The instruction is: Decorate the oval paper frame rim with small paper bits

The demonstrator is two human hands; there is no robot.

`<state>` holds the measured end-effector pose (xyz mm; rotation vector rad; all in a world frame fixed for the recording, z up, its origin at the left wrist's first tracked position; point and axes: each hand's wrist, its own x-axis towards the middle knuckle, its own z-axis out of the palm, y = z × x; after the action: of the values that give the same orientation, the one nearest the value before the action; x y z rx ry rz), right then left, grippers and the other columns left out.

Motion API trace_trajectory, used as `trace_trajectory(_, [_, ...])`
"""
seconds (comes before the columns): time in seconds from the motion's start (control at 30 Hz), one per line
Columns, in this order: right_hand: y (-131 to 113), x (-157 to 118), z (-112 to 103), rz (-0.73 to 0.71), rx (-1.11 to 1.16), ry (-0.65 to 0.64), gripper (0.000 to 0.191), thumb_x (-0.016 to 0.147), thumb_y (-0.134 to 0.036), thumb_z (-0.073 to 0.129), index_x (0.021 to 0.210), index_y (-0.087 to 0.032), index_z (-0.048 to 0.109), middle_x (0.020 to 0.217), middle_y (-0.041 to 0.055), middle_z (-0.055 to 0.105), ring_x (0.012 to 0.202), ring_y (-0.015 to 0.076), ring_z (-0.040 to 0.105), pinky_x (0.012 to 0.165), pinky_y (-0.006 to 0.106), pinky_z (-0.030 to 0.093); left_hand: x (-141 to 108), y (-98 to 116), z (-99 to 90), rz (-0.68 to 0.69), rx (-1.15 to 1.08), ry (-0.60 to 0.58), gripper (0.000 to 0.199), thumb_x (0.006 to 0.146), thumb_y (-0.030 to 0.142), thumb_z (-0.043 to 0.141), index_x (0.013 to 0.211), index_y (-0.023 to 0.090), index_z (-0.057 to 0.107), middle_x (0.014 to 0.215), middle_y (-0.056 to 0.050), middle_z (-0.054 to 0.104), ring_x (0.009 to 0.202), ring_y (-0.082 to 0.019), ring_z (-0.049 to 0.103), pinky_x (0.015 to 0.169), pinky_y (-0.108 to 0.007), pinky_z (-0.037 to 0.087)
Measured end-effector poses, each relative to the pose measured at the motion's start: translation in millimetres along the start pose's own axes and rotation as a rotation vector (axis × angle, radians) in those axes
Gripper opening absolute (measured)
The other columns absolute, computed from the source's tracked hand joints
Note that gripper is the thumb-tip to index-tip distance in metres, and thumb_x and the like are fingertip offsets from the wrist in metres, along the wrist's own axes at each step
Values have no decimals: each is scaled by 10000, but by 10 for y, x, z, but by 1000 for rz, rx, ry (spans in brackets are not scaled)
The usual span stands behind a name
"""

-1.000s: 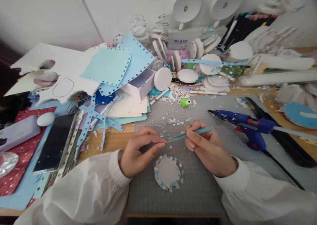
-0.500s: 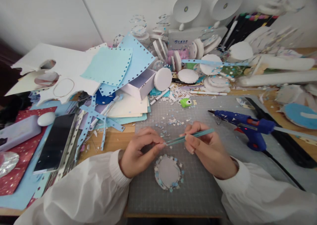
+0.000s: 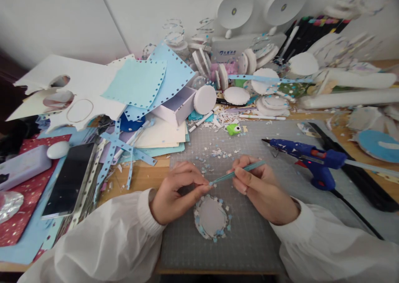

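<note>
In my right hand (image 3: 257, 183) is a pair of teal tweezers (image 3: 232, 174), held between thumb and fingers with the tips pointing left. Those tips meet the pinched thumb and fingertips of my left hand (image 3: 183, 187); whatever lies in that pinch is too small to make out. Just below the fingertips, a round white disc (image 3: 212, 217) lies flat on the grey cutting mat (image 3: 249, 249), its rim ringed with small blue and white stars. Tiny paper stars (image 3: 222, 153) are scattered on the mat beyond my hands.
A blue hot glue gun (image 3: 311, 158) lies to the right, its cord running toward me. A green craft punch (image 3: 233, 129) sits at the mat's back. On the left are a phone (image 3: 70, 179) and punched blue paper (image 3: 168, 81). White discs (image 3: 205, 99) crowd the back.
The tweezer arms have closed together, and their tips now touch my left fingertips. Both hands have shifted very slightly; the disc stays in place.
</note>
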<state>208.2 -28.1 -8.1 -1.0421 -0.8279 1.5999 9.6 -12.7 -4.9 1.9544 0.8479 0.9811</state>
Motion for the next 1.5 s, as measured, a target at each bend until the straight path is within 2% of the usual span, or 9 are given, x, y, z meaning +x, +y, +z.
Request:
trace_trajectory(0.23, [-60, 27, 14, -37, 51, 39, 260, 643, -309, 759, 666, -208, 519, 558, -55, 486, 411, 53, 375, 400, 226, 267, -9, 19, -17, -45, 30, -19, 163, 863, 239, 559, 775, 144, 657, 626, -43, 611, 606, -136, 526, 635, -291, 400])
trace_trajectory(0.4, [-56, 69, -42, -197, -41, 99, 228, 685, -309, 734, 679, -205, 532, 652, -29, 553, 425, 50, 413, 401, 221, 320, -39, -7, -35, -16, -32, 15, 540, 955, 336, 352, 464, 165, 495, 464, -12, 477, 529, -125, 459, 648, -321, 365])
trace_trajectory(0.57, [-90, 19, -79, -743, -567, 167, 102, 745, -169, 672, 726, -228, 592, 672, 14, 629, 611, 149, 596, 557, 310, 498, -35, 2, -83, -54, 31, 135, 557, 942, 399, 361, 487, 179, 597, 594, -38, 551, 673, -162, 505, 754, -352, 364])
trace_trajectory(0.73, [-262, -172, 135, -1173, -1235, -174, 196, 753, -113, 649, 896, -247, 643, 765, 27, 724, 599, 149, 648, 517, 280, 498, -27, 13, -83, -110, -195, 85, 414, 909, 415, 443, 673, 159, 667, 670, -52, 596, 703, -169, 536, 706, -316, 397])
trace_trajectory(0.83, [-298, -257, 322, -1376, -1368, -320, 174, 807, -114, 572, 892, -246, 649, 857, 48, 733, 670, 162, 657, 559, 301, 499, -61, -16, -53, -199, -485, -13, 467, 897, 463, 444, 599, 141, 607, 568, -23, 528, 575, -133, 490, 598, -280, 390])
trace_trajectory(1.03, [-195, -272, 543, -1338, -1432, -414, 194, 818, -97, 547, 864, -257, 649, 858, 44, 719, 714, 167, 635, 571, 313, 482, -131, -76, -12, -395, -662, -34, 444, 798, 466, 597, 515, 129, 545, 495, 3, 492, 495, -101, 431, 516, -252, 335])
trace_trajectory(1.2, [-200, -338, 479, -1249, -1596, -451, 198, 822, -115, 514, 968, -179, 632, 896, 77, 684, 781, 203, 605, 644, 362, 491, -106, -71, -17, -390, -668, 38, 405, 773, 434, 607, 505, 139, 536, 491, 19, 441, 489, -91, 369, 504, -248, 286])
trace_trajectory(1.3, [-213, -516, 245, -1170, -1538, -293, 222, 790, -103, 523, 977, -171, 620, 928, 84, 656, 799, 198, 592, 699, 360, 482, -71, -81, -41, -380, -623, 76, 404, 785, 432, 560, 502, 143, 545, 501, 2, 453, 516, -109, 391, 522, -258, 289])
trace_trajectory(1.5, [-96, -857, -614, -898, -1271, 568, 63, 738, -159, 595, 776, -208, 607, 719, 34, 591, 639, 190, 570, 606, 344, 459, -28, -137, -45, -390, -609, 159, 430, 777, 425, 515, 445, 173, 410, 464, 27, 356, 501, -103, 332, 530, -265, 272])
